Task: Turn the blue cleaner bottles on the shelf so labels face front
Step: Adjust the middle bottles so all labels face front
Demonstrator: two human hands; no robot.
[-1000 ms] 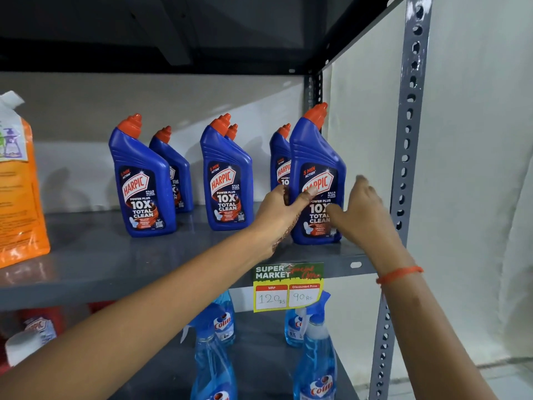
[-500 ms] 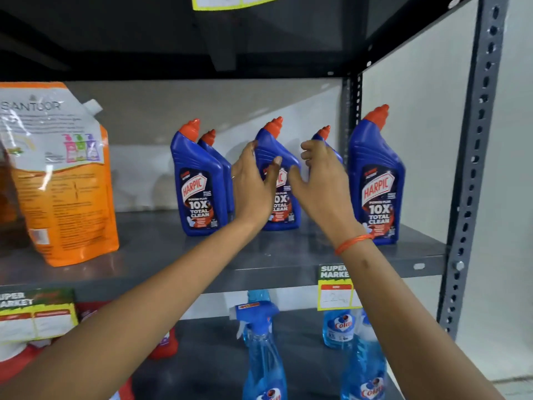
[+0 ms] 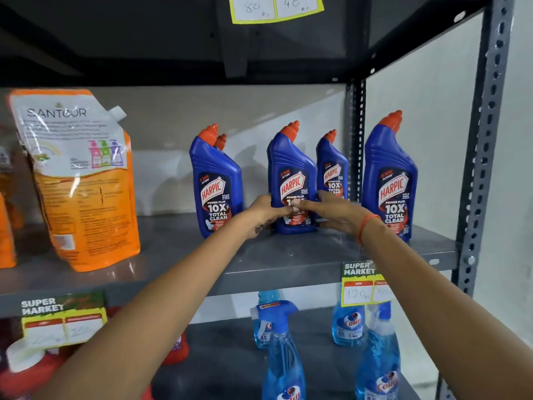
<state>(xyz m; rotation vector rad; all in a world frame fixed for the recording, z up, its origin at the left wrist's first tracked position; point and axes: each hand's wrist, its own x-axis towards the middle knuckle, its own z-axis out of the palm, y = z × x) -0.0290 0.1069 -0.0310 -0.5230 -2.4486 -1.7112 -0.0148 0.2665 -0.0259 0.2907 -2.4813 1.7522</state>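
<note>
Several blue cleaner bottles with orange caps stand on the grey shelf (image 3: 288,261). The middle bottle (image 3: 291,168) shows its label to the front. My left hand (image 3: 265,210) grips its lower left side and my right hand (image 3: 331,212) grips its lower right side, fingertips meeting across the label. The left bottle (image 3: 215,183) and the right bottle (image 3: 389,180) stand upright with labels facing front. Behind the middle one, a rear bottle (image 3: 331,166) also shows its label. Another orange cap (image 3: 221,141) peeks out behind the left bottle.
A large orange refill pouch (image 3: 78,180) stands at the shelf's left. A grey perforated upright (image 3: 484,140) borders the right side. Price tags (image 3: 363,282) hang on the shelf edge. Blue spray bottles (image 3: 284,350) fill the shelf below.
Both hands dropped from the upper sides of the middle bottle to its lower part and closed around it. The view has moved closer to the shelf.
</note>
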